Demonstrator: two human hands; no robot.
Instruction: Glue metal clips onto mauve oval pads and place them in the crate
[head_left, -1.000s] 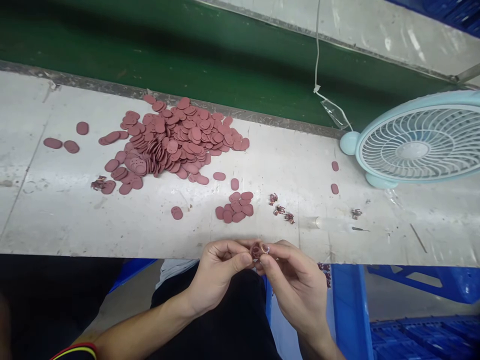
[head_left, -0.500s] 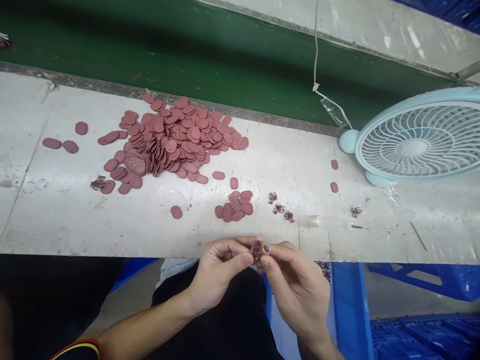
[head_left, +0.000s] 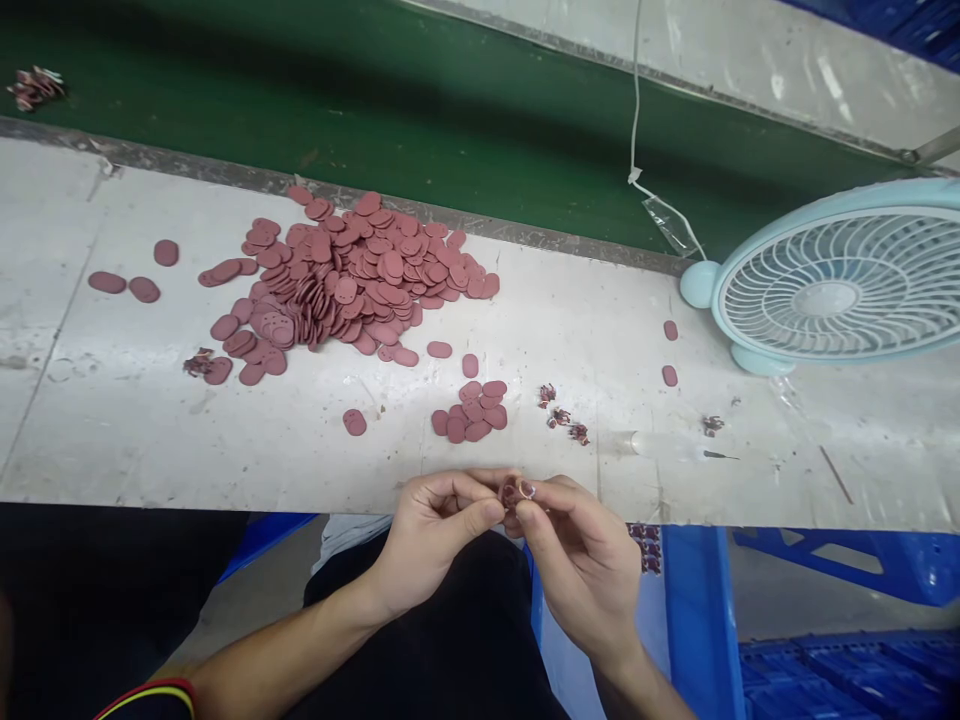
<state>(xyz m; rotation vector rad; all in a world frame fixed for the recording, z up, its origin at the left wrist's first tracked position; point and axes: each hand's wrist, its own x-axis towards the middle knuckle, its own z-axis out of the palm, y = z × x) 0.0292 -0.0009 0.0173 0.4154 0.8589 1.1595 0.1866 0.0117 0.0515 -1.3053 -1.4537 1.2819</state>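
At the bench's front edge my left hand (head_left: 442,540) and my right hand (head_left: 583,560) meet, fingertips pinched around a small dark red piece (head_left: 511,491) with a pale bit at its right end. Fingers cover much of it, so its exact kind stays unclear. Just beyond lies a small heap of flat, oval, brick-red discs (head_left: 474,410). To its right sit several small dark red pieces with pale strands (head_left: 558,417). A much larger pile of the oval discs (head_left: 360,270) spreads across the bench behind and to the left.
A light-blue fan (head_left: 832,290) stands at the right, its white cord (head_left: 636,120) hanging over a green belt (head_left: 465,150). A blue tray (head_left: 694,600) with rows of dark red pieces is below the bench edge. A thin pointed tool (head_left: 720,455) lies on the bench.
A clump of dark red pieces on the green belt has come further into view, moving right. My hands have shifted slightly left, still pinching the small piece.
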